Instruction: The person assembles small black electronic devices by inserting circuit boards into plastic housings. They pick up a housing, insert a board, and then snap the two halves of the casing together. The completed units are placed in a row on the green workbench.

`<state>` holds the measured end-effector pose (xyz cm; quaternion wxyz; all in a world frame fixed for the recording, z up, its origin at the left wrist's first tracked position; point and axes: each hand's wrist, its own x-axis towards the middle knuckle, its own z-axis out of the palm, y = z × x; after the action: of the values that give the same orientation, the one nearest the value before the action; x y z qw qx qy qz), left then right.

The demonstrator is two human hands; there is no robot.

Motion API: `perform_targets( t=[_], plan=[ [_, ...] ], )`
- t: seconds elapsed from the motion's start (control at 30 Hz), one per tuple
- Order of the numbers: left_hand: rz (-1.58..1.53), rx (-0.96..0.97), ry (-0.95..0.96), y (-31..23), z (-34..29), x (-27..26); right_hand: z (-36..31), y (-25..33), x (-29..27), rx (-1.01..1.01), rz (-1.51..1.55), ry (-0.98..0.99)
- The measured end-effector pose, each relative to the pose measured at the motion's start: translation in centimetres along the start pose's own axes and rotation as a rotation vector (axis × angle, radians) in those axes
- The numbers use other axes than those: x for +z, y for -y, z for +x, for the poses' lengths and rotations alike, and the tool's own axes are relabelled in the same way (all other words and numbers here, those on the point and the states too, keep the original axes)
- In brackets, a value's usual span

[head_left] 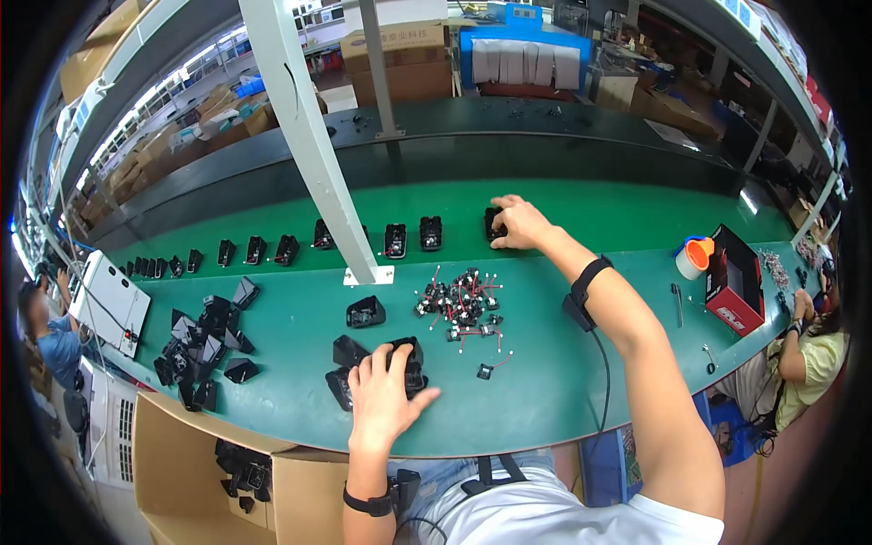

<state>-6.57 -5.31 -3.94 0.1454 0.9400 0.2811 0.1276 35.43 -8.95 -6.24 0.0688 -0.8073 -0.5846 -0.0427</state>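
My right hand (522, 224) reaches to the far green strip, fingers curled over a black plastic housing (491, 218) and closed on it. My left hand (381, 400) lies with spread fingers over a cluster of black housings (348, 351) near the table's front edge; it covers part of them. Just beyond that cluster stands a single open-topped black housing (366, 312). Between my hands is a heap of small black parts with red wires (461, 300). One such wired part (486, 371) lies apart, nearer to me.
Black housings (395, 241) form a row along the green strip. A white post (313, 145) rises from the table. More black shells (204, 341) lie left, above a cardboard box (300, 495). A red-black box (734, 282), orange-white cup (693, 259) and tweezers (678, 305) lie right. Co-workers sit at both sides.
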Motion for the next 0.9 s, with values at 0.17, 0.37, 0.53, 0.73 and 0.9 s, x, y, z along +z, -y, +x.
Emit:
perform_targets(
  t=[0.17, 0.37, 0.53, 0.73, 0.9],
  plan=[
    [0.010, -0.018, -0.092, 0.5, 0.2, 0.7, -4.2, 3.0, -3.5, -0.055, 0.196, -0.357],
    [-0.131, 0.040, -0.307, 0.1, 2.2, -0.3, -11.5, 6.7, -4.3, 0.047, 0.496, -0.092],
    [-0.573, 0.150, -0.144, -4.5, 4.1, -1.3, -12.3, 10.0, -2.5, 0.234, 0.431, 0.022],
    [-0.417, 0.284, 0.095, -8.1, 6.4, 3.4, -10.9, 10.6, 0.0, 0.238, 0.404, -0.044],
    [-0.538, 0.214, 0.125, -7.9, 7.6, 4.3, -13.0, 8.9, -0.2, 0.156, 0.479, -0.113]
  ],
)
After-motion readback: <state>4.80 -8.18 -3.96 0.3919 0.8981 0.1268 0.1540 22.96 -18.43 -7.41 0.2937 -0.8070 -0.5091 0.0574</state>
